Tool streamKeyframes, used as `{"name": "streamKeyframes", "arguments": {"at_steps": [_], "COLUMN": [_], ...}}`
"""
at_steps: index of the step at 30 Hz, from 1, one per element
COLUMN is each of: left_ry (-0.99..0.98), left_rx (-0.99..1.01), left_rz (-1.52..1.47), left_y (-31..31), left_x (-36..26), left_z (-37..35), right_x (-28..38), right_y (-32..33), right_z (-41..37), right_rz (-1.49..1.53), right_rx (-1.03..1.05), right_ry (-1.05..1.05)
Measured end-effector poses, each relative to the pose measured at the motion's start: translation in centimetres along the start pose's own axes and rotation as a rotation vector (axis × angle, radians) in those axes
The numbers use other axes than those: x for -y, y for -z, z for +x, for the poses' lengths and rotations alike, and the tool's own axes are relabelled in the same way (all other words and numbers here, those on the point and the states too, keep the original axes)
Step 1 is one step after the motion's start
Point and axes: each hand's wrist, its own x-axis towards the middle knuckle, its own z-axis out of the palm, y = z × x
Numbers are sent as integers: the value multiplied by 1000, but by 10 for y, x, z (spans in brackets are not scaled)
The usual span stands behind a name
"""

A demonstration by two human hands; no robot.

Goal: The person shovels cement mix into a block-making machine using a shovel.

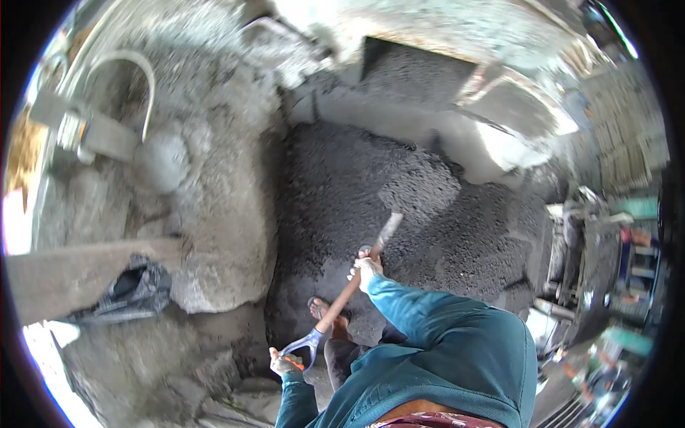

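A shovel lies slantwise across the middle of the view, with its wooden shaft (341, 302) running up to a blade hidden under a heap of dark grey, grainy mix (421, 187). My left hand (285, 362) is closed on the blue D-shaped handle (308, 346) at the lower end. Farther up, my right hand (367, 271) wraps round the shaft, near its pale upper section. Beneath and around the blade spreads more of the dark mix (464, 250). Both my feet, in sandals, show beside the shaft.
A rough concrete ledge (228, 192) rises on the left, with a black plastic bag (139, 289) and a wooden beam (78, 274). A low wall (399, 118) borders the mix at the top. Machinery (571, 250) stands at right; another person (603, 374) is at lower right.
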Motion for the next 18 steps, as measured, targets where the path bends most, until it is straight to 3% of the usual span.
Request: {"name": "streamKeyframes", "arguments": {"at_steps": [2, 3, 4, 6, 7, 9, 10, 11, 12, 13, 14, 15, 16, 18], "left_ry": [70, 64, 63, 112, 141, -26, 18, -76, -218, -277, -725, -951, -1084, -1217], "left_rx": [104, 221, 343, 403, 531, 762, 971, 1139, 1486, 1692, 1760, 1962, 2068, 2229], "left_rz": [119, 136, 157, 265, 333, 428, 347, 197, 261, 431, 622, 525, 373, 522], "left_y": [-47, -73, -104, -175, -212, -276, -303, -334, -350, -364, -377, -377, -377, -348], "left_x": [-1, 4, 9, 27, 23, 25, 33, 46, 40, 32, 42, 34, 38, 3], "left_z": [0, 1, -2, -16, -62, -137, -155, -200, -247, -285, -315, -372, -401, -454], "right_x": [31, 89, 120, 195, 235, 311, 347, 382, 413, 438, 461, 476, 491, 483], "right_y": [54, -6, 25, 27, 31, 30, 30, 45, 58, 71, 88, 91, 108, 100], "right_z": [39, -55, -55, -115, -141, -207, -239, -260, -284, -313, -333, -358, -375, -412], "right_rz": [197, 233, 146, 192, 274, 410, 462, 432, 502, 417, 395, 387, 461, 424], "right_rx": [-229, -440, -388, -371, -357, -327, -307, -290, -206, -135, -87, -198, -74, -3], "right_ry": [-23, 116, 190, 406, 457, 585, 662, 736, 845, 964, 1076, 1155, 1108, 1136]}}
